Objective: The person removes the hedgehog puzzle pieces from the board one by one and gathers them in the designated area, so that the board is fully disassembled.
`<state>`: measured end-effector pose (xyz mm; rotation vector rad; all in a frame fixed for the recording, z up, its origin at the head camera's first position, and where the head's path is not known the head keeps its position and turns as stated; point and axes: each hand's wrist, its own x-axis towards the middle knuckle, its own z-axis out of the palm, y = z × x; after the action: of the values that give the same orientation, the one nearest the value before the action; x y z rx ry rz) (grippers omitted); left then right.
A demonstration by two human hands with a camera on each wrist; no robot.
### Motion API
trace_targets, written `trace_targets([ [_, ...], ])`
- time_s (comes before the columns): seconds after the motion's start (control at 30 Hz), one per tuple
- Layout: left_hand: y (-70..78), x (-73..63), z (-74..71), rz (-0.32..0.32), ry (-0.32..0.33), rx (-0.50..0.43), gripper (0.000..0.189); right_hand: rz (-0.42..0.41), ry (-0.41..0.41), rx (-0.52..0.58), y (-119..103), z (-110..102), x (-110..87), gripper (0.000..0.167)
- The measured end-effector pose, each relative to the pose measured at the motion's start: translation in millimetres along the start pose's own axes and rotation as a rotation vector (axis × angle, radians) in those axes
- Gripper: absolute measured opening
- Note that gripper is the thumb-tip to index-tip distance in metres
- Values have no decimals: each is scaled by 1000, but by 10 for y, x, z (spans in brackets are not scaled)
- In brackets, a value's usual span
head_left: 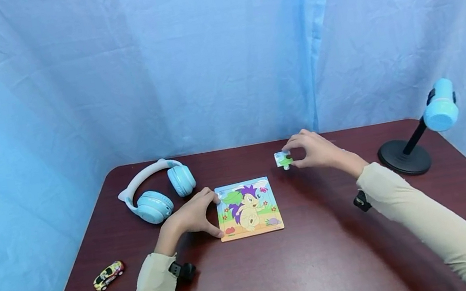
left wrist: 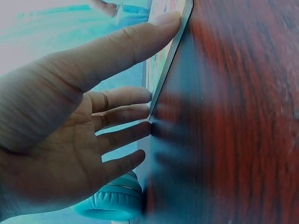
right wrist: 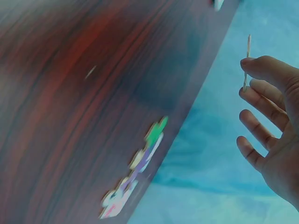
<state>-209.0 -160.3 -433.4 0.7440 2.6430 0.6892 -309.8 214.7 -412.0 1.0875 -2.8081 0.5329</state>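
A small yellow toy car [head_left: 108,276] sits toward the left side of the dark tabletop [head_left: 248,283], with blue-and-white headphones [head_left: 153,207] farther back. The left hand [head_left: 194,216] is spread along the left edge of a square picture puzzle [head_left: 249,208] (a purple-haired hedgehog), thumb at its near corner. Behind and right of the puzzle, the right hand [head_left: 314,150] pinches a puzzle piece [head_left: 281,159] between thumb and forefinger. A blue lamp [head_left: 440,114] stands farthest right.

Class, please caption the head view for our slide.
Right hand pinches a puzzle piece; left hand touches the cartoon board.
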Motion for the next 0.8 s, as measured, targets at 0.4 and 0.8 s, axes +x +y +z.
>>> trace_targets([
  [0.4, -9, -10, -7, 0, 1, -2, 69, 90, -46, 2, 323, -6, -186, 36],
  [0.8, 41, -18, -19, -14, -4, -6, 70, 117, -70, 43, 471, 94, -241, 36],
])
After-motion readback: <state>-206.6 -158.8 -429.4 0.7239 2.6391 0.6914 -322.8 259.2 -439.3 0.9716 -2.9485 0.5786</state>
